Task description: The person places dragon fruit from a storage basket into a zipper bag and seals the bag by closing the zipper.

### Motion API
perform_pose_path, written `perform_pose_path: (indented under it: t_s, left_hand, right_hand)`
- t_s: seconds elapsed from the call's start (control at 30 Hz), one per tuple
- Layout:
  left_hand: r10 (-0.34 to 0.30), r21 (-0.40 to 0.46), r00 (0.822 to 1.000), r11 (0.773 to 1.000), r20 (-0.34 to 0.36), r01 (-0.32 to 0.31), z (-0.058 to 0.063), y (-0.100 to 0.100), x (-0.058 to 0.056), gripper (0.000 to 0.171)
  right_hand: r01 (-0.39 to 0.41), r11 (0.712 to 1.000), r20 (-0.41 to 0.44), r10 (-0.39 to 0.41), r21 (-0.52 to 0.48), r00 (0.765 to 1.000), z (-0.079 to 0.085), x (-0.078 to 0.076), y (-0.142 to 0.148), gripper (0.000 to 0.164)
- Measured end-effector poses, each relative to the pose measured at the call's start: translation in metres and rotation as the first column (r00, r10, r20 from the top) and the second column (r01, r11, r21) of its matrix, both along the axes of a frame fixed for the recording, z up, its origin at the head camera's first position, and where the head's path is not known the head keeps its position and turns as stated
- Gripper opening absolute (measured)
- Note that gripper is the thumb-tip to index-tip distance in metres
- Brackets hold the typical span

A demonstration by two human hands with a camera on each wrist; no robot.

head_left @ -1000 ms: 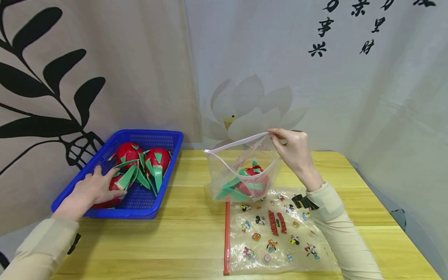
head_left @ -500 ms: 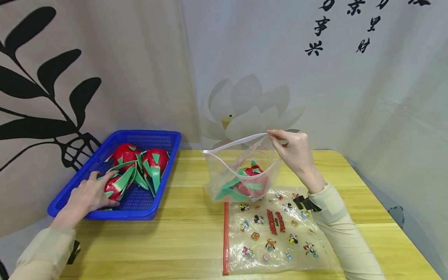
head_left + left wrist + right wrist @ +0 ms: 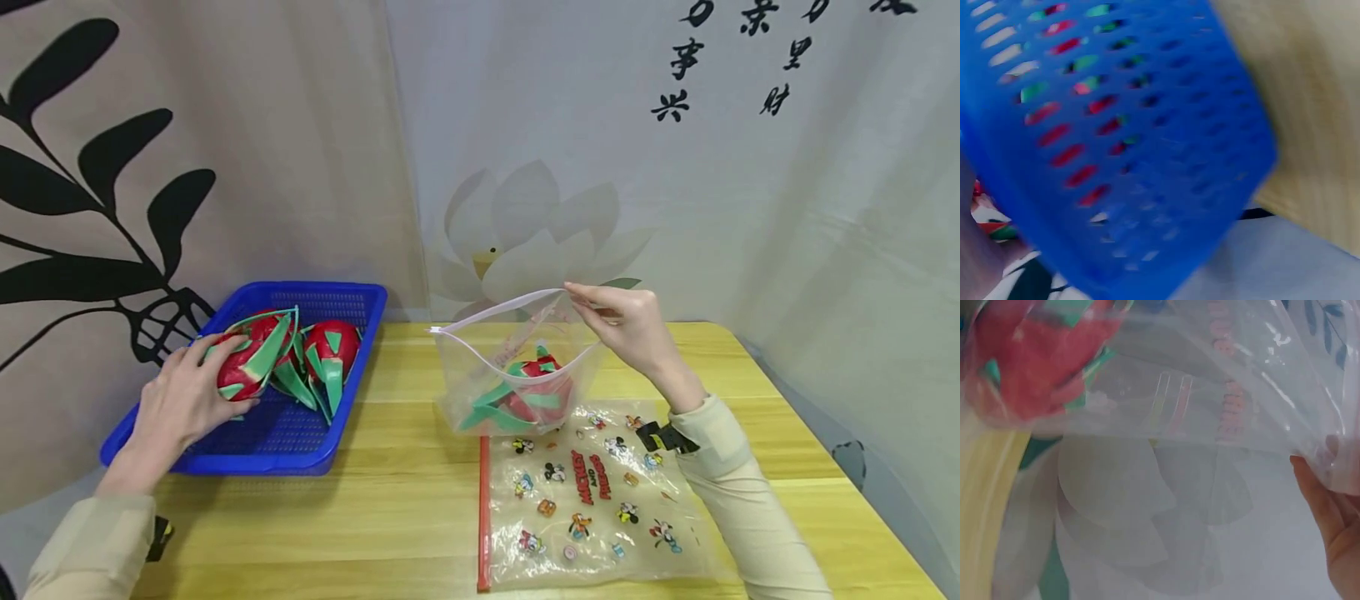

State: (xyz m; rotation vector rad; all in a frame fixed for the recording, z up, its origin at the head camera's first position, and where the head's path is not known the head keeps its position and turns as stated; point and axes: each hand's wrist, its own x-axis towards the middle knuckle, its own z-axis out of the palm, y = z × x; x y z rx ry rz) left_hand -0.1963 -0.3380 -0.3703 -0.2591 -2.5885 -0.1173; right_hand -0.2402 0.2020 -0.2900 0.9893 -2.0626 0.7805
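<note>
In the head view, my left hand (image 3: 176,396) is at the left side of a blue plastic basket (image 3: 318,460), its fingers and thumb curled round a red toy dragon fruit (image 3: 246,372) with green leaf tips. Two more dragon fruits (image 3: 332,342) lie behind and to the right of it. My right hand (image 3: 633,325) pinches the top corner of a clear zip bag (image 3: 472,367), whose mouth gapes. Inside the bag lies another dragon fruit (image 3: 536,396). The right wrist view shows the fingers (image 3: 1316,494) on the bag's edge. Basket mesh (image 3: 1191,125) fills most of the left wrist view.
A flat transparent bag (image 3: 600,533) with cartoon prints and a red zip strip (image 3: 483,517) lies on the wooden table (image 3: 337,533), partly under the upright bag and right forearm. A printed curtain (image 3: 322,167) hangs directly behind the table.
My left hand has closed round the front dragon fruit and raised it a little, so it now overlaps the one behind. The right hand keeps its pinch on the bag, nearly still.
</note>
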Motion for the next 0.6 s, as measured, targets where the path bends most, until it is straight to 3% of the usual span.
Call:
perform_pose_path:
  t_s: [0.13, 0.3, 0.6]
  left_hand:
    - [-0.067, -0.011, 0.989, 0.998, -0.130, 0.066, 0.016, 0.011, 0.000, 0.091]
    - [-0.148, -0.039, 0.962, 0.989, -0.228, 0.142, 0.035, 0.036, 0.005, 0.086]
    - [-0.254, -0.042, 0.927, 0.967, -0.276, 0.252, 0.054, 0.082, 0.011, 0.083]
  right_hand:
    - [-0.025, 0.996, 0.079, 0.032, -0.083, 0.996, -0.003, -0.002, 0.003, 0.025]
    - [-0.020, 0.995, 0.150, 0.035, -0.100, 0.988, -0.002, -0.001, 0.004, 0.025]
    - [-0.066, 0.987, 0.267, 0.104, -0.145, 0.958, -0.002, -0.001, 0.006, 0.027]
